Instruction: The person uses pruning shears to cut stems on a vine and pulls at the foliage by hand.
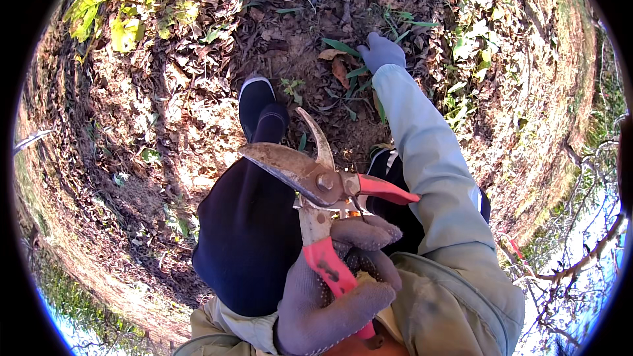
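Observation:
My left hand [336, 277], in a grey dotted work glove, holds a pair of pruning shears [316, 175] close to my body. One red handle lies in the palm, the other stands spread to the right, and the rusty, worn blades are apart. My right hand [383, 53], gloved too, reaches down to the ground at the end of a pale sleeve [430, 148]. It is beside long green grass blades [358, 71] and curled dry leaves [340, 71]. Its fingertips are turned away, so whether it grips anything is hidden.
Fallen brown leaves [198, 59] cover the soil around me. My dark shoe [255, 104] and bent knee [247, 237] are below. Yellow-green leaves [126, 29] hang at upper left; low green plants [462, 94] grow right of my arm. Bare branches [588, 257] stand at lower right.

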Motion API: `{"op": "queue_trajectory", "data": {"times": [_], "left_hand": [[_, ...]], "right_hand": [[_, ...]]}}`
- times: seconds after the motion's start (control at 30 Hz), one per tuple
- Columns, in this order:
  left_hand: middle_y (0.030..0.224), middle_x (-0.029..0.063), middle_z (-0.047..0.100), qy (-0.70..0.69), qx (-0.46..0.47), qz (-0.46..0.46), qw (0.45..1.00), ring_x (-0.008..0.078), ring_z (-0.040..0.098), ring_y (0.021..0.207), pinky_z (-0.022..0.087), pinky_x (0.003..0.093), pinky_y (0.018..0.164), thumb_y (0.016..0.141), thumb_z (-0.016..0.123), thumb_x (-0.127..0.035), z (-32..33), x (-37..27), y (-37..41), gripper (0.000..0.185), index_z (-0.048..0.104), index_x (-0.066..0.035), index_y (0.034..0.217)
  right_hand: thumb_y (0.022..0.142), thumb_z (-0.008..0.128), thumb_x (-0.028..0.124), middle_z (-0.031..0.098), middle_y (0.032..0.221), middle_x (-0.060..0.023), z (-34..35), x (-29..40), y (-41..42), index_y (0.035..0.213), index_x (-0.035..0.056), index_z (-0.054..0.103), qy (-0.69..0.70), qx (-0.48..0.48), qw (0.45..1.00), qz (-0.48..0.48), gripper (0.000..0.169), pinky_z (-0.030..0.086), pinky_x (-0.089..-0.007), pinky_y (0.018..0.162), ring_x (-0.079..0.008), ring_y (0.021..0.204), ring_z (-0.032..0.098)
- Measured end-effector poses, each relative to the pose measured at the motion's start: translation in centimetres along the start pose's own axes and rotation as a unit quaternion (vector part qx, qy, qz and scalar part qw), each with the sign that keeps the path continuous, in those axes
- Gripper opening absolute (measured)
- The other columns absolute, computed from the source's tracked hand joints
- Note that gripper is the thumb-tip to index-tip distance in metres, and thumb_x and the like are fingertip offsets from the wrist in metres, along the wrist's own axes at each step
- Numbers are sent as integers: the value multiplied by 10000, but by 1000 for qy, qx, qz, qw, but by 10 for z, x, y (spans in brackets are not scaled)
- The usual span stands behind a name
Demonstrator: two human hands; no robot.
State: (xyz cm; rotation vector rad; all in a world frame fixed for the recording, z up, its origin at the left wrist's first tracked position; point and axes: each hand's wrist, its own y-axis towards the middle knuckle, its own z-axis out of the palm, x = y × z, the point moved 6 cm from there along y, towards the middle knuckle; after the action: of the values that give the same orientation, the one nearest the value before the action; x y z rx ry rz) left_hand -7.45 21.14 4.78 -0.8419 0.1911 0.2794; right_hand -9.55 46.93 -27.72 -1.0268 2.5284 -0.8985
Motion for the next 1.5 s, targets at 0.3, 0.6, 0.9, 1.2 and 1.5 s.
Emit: {"op": "queue_trajectory", "data": {"times": [0.3,0.6,0.9,1.2,1.5], "left_hand": [[1160,276,505,31,-7,31,999,272,616,739,501,354,703,748,635,-163,-3,-3,1,504,468,90,1150],[1161,288,495,42,-28,-15,999,288,619,741,504,367,707,723,630,-140,3,-6,1,510,461,105,1137],[1139,287,514,51,-29,-13,998,295,618,721,509,374,696,713,653,-157,-1,-5,3,526,471,86,1142],[1128,284,516,27,-38,30,998,287,619,714,514,361,679,716,670,-172,2,-4,3,544,465,94,1144],[1128,287,505,43,-30,-10,999,286,625,726,516,365,685,717,662,-170,4,-5,5,537,459,93,1139]], "right_hand": [[910,466,370,636,990,-161,9,-1,23,1008,81,578,-34,3,999,-41,325,478,-455,796,-347,947,604],[852,560,415,653,927,-169,53,-46,-15,1045,93,605,285,-105,948,94,378,475,-412,790,-335,893,622],[818,553,405,632,1074,-158,31,-19,9,1051,53,630,176,-21,972,152,429,468,-396,883,-314,1021,597],[795,560,389,654,1000,-160,58,-39,19,1000,62,634,232,-24,971,51,393,472,-410,857,-324,961,616],[815,588,435,658,963,-166,24,-19,0,1015,36,610,157,-75,977,125,446,474,-414,836,-332,937,625]]}}
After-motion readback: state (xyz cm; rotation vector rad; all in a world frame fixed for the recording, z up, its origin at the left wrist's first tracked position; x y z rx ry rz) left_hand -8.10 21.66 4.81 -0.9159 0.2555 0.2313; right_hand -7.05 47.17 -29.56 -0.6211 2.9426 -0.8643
